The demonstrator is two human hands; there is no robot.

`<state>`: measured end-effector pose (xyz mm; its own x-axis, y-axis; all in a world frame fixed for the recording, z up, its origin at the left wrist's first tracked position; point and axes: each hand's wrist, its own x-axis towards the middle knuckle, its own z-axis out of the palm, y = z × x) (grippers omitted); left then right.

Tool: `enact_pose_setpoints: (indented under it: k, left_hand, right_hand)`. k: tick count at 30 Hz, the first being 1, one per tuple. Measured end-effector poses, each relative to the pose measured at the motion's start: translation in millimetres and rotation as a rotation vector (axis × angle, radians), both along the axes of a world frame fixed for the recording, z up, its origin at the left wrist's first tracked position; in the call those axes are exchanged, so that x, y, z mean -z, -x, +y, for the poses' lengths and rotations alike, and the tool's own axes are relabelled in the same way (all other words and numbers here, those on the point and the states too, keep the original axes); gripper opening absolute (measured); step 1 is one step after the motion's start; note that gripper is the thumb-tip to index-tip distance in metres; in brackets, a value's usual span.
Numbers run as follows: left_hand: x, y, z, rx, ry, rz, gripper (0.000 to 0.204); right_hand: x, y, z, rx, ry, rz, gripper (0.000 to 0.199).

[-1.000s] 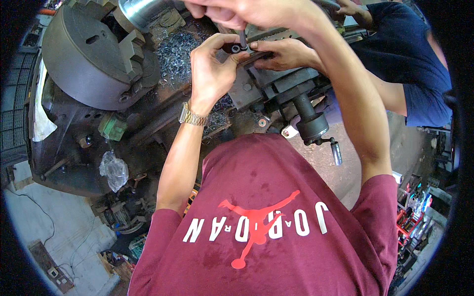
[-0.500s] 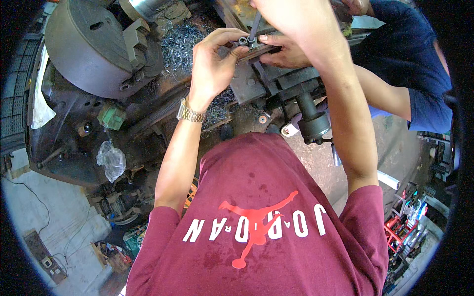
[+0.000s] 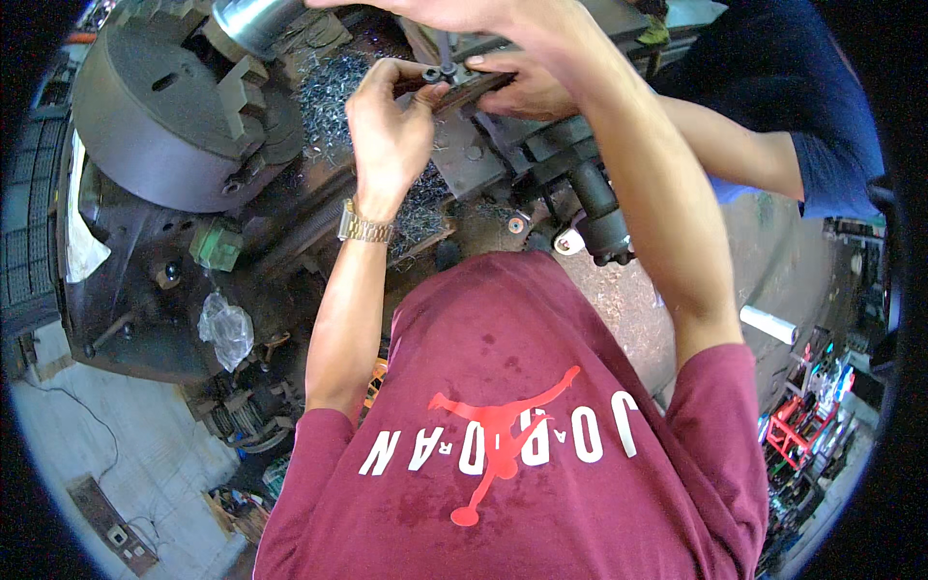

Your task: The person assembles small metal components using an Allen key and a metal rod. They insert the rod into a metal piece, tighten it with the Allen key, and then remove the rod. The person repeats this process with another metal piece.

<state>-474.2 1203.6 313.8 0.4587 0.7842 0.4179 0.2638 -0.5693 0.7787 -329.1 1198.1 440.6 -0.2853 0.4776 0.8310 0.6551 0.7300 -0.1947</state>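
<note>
My left hand (image 3: 391, 126), with a metal-band watch on its wrist, is closed at the end of a dark metal bar on the lathe carriage. Its thumb and forefinger pinch around a small dark socket-head piece (image 3: 431, 73). A thin upright rod (image 3: 446, 50) stands in a second fitting beside it. Over the rod's upper part reaches my right hand (image 3: 445, 12), cut off by the top edge; its fingers hardly show, and whether it grips the rod is hidden. Another person's hand (image 3: 530, 87) rests on the bar from the right, under my right forearm.
A big lathe chuck (image 3: 174, 116) fills the upper left, with curled metal shavings (image 3: 333, 101) beside it. A green block (image 3: 217, 245) and a clear plastic bag (image 3: 226, 331) are on the machine's front. A dark cylindrical handle (image 3: 599, 213) juts out below my right forearm. Red racks (image 3: 802, 430) stand at right.
My right hand has swept left across the top, over the rod. My left hand keeps its pinch; the whole view has shifted slightly.
</note>
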Motion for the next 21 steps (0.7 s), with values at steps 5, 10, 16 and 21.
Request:
enact_pose_setpoints:
  k: [5, 10, 16, 21]
  left_hand:
    - [-14, -4, 2, 0.196, 0.181, -0.139, 0.023]
    - [-30, 0, 17, 0.287, 0.083, 0.034, 0.038]
    - [-5, -2, 17, 0.226, 0.012, -0.328, 0.043]
    - [4, -8, 16, 0.221, 0.352, -0.609, 0.040]
  right_hand:
    - [-14, -24, 6, -0.393, 0.338, 0.021, 0.032]
    - [-2, 2, 0, -0.231, 0.104, 0.304, 0.032]
    - [31, 60, -25, 0.618, -0.236, 0.615, 0.028]
    - [29, 63, -14, 0.360, -0.125, 0.698, 0.026]
